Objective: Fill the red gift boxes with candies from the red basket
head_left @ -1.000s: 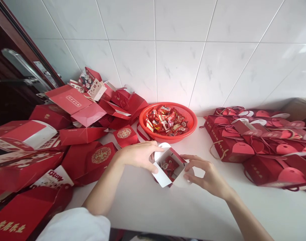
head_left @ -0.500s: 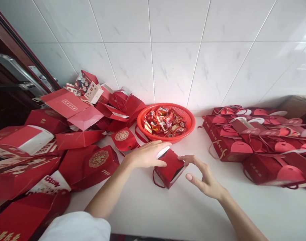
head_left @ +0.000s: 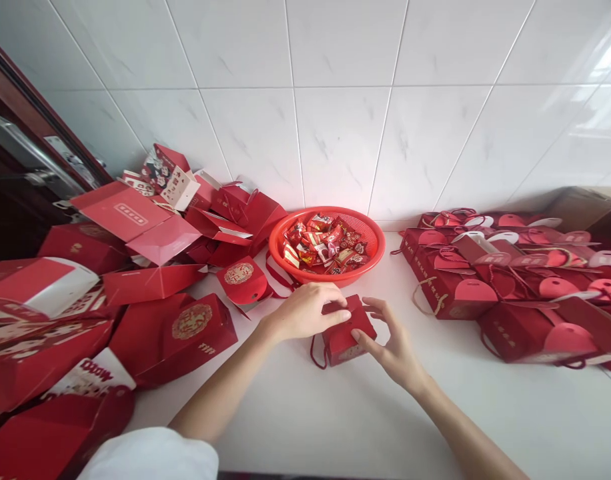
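Observation:
A small red box (head_left: 349,339) with a dark red cord at its left side sits on the white counter, its flaps folded down on top. My left hand (head_left: 313,310) lies over the box's back left part, thumb on the top, fingertips partly hidden. My right hand (head_left: 393,343) is at the box's right side, thumb on the top near the front edge and fingers bent around the far right corner. Just behind stands a red plastic basket (head_left: 327,277) holding several wrapped candies (head_left: 330,243).
Unfolded and half-open red boxes (head_left: 150,340) pile up on the left, beside a door handle (head_left: 30,157). Rows of closed red boxes (head_left: 465,297) stand at right, a brown carton (head_left: 590,210) behind them. A tiled wall (head_left: 343,147) rises behind the counter (head_left: 305,420).
The box's right and back left flaps, raised before, now lie folded down. My right thumb has come onto the box top, and my left hand has shifted slightly over it.

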### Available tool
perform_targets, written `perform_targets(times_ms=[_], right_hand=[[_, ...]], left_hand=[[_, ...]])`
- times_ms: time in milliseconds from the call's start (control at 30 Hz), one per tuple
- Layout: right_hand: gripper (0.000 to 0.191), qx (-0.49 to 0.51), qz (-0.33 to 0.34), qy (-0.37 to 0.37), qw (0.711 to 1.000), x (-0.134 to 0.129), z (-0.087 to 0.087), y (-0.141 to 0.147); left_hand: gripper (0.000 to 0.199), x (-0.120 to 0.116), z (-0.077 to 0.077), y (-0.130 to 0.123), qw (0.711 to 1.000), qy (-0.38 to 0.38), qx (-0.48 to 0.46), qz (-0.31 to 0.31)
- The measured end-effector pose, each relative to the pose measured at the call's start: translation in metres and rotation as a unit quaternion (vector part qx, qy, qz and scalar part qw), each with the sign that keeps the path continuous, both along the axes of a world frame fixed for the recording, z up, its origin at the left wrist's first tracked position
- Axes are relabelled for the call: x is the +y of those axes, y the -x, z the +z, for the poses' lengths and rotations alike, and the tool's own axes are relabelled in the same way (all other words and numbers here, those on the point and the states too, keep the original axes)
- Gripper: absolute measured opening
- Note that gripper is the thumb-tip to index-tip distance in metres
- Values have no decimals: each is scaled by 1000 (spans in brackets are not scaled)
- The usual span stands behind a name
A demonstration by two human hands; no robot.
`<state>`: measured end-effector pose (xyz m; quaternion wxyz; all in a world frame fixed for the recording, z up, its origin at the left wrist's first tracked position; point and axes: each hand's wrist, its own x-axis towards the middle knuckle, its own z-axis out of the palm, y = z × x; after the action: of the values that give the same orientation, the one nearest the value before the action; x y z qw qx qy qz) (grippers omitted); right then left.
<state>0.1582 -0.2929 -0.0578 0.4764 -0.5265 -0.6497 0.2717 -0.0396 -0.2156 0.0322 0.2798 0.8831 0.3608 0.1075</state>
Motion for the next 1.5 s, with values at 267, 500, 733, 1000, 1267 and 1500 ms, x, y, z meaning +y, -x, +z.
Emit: perform_targets(times_ms=[267,500,733,1000,1267,1500], right_hand=[[56,45,26,62,997,12,0,-11],[50,29,28,184,982,33,11,-27],[40,107,47,169,979,35,23,-28],[30,114,130,140,975,35,40,-14],[19,-28,83,108,990,39,35,-8],[19,-62,76,111,989,39,40,-5]], left_hand=[[45,0,-1,4,998,21,64,-3],[48,4,-2,8,995,71,75,16],[50,5,0,9,990,84,101,48],[55,7,-6,7,991,67,104,54],[45,16,-4,27,995,64,81,14],[50,9,-12,14,998,27,51,32]])
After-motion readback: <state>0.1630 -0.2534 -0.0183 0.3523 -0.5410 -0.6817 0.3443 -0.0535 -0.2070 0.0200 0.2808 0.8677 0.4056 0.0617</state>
